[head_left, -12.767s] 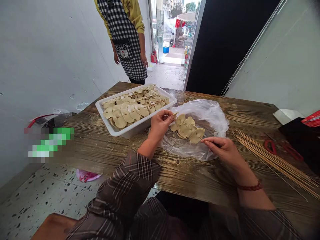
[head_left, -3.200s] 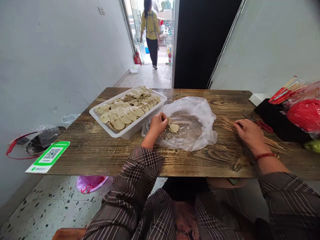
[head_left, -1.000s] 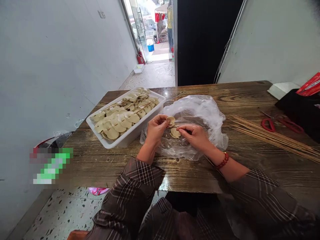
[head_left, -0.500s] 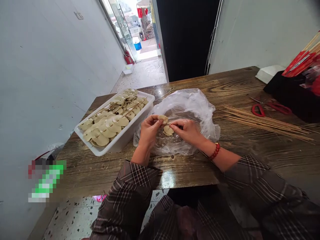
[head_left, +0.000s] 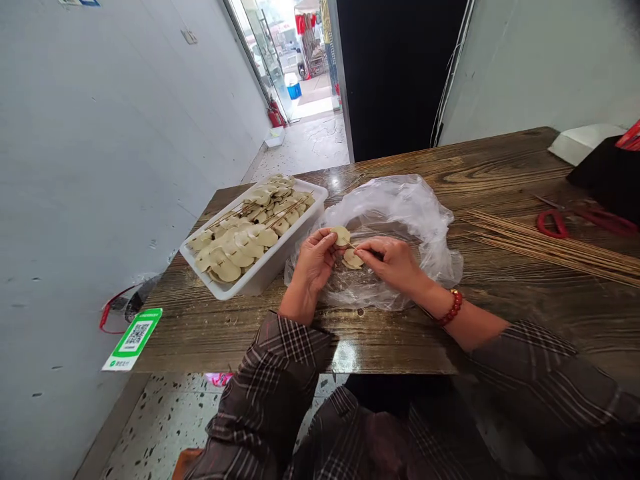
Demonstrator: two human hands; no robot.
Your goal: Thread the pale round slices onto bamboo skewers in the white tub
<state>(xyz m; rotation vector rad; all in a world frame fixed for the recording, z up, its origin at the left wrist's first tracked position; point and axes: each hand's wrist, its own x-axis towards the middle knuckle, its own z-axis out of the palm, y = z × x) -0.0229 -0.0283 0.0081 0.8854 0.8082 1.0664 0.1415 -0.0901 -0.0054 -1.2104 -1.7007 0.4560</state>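
Observation:
Between thumb and fingers, my left hand (head_left: 316, 261) pinches a pale round slice (head_left: 341, 235). My right hand (head_left: 393, 261) is closed on a thin wooden skewer (head_left: 351, 245), whose tip is at the slice; whether it has pierced it I cannot tell. Below the fingers, more pale slices (head_left: 353, 259) lie in an open clear plastic bag (head_left: 430, 220) on the table. To the left, a white plastic tub (head_left: 260, 270) holds many similar slices threaded on skewers (head_left: 233, 250).
Loose skewers (head_left: 545, 247) lie in a bundle on the wooden table (head_left: 400, 343) at right. Red-handled scissors (head_left: 553, 224) and a black box (head_left: 607, 177) are beyond them. A green QR-code card (head_left: 134, 339) is at the left edge.
The view has shifted, so the scene sits further right. The slice in my left hand has turned its flat face more toward me, with the skewer held close against it.

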